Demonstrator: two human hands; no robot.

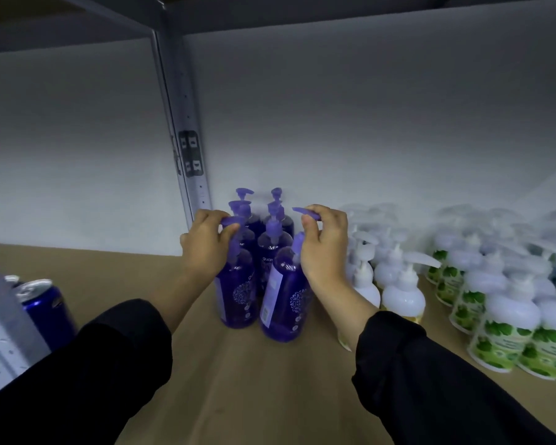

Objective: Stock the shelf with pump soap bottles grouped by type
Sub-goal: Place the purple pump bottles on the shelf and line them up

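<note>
Nearest to the camera are two black sleeves (pixel 103 364), and both reach forward over the brown shelf (pixel 238 396). The left hand (pixel 206 248) has its grip closed on the purple pump head of the front left purple bottle (pixel 238 293); the fingers curl over the pump from above. The right hand (pixel 325 248) has its grip closed on the pump head of the front right purple bottle (pixel 284 303), and the spout comes out to the left, past the fingertips. Both bottles stand on the shelf directly under the hands, with the long axis vertical; the right one leans a little to the left at the top. On the left bottle I can read only the letters "qua" above a white flower ornament. The right bottle shows a pale back label with small print that is too small to read, and the same ornament.

Behind the hands stand more purple bottles (pixel 272 245) in two rows, upright; one shows "quar".

To the right of the right hand stand white pump bottles (pixel 402 293), and further right white bottles with green leaf labels (pixel 495 335); their text is blurred.

Far to the left of the left hand is a blue can (pixel 45 306) beside a grey metal post (pixel 4 329).
</note>
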